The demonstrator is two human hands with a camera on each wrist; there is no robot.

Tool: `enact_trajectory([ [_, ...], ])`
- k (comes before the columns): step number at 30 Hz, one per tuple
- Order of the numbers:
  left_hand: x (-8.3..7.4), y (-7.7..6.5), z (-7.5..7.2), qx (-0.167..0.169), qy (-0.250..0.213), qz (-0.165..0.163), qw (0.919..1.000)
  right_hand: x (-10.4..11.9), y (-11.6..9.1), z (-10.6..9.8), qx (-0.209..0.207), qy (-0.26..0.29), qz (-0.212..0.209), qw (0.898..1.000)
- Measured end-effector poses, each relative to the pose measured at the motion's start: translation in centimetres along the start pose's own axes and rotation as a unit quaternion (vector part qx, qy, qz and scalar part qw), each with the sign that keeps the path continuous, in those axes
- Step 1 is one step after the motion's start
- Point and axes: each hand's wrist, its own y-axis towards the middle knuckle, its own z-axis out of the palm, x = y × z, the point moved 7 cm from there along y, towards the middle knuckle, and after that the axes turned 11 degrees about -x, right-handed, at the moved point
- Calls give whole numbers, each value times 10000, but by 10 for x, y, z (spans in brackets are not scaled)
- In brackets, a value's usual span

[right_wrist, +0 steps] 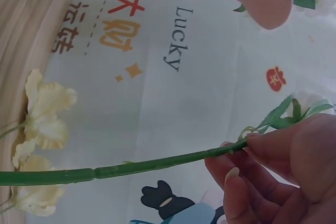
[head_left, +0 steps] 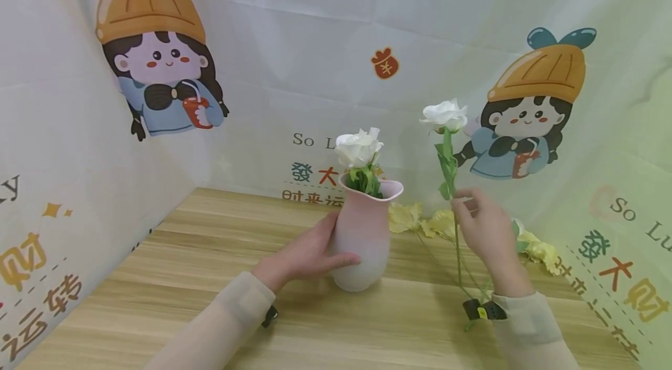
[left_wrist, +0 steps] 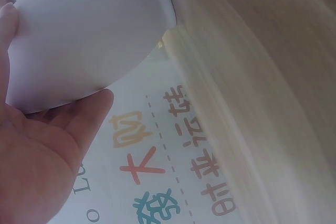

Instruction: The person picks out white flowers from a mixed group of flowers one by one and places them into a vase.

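A pink-to-white vase (head_left: pixel 361 236) with a wavy rim stands upright on the table. A white rose (head_left: pixel 359 149) with green leaves is in its mouth. My left hand (head_left: pixel 304 253) holds the vase's lower body, thumb on the near side. In the left wrist view its fingers (left_wrist: pixel 86 116) wrap along the vase wall. To the right of the vase, my right hand (head_left: pixel 488 233) pinches the green stem (right_wrist: pixel 152 165) of another white rose (head_left: pixel 445 115) just below its leaves. That rose is upright, its bloom higher than the vase rim.
Several pale yellow flowers (head_left: pixel 404 218) lie at the back right of the wooden table (head_left: pixel 210 276), their thin stems running toward the front. A printed cloth (head_left: pixel 294 43) hangs behind and at both sides. Black straps (head_left: pixel 485 310) show at the wrists.
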Motion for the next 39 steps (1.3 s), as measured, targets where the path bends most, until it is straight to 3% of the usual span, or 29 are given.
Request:
enact_trajectory([
  [18, 3, -1, -2, 46, -148, -215, 9996, 24, 10, -18, -385, 405, 193, 9982],
  [39, 5, 2, 3, 94, -96, -207, 9997, 61, 15, -22, -871, 1021, -37, 9909],
])
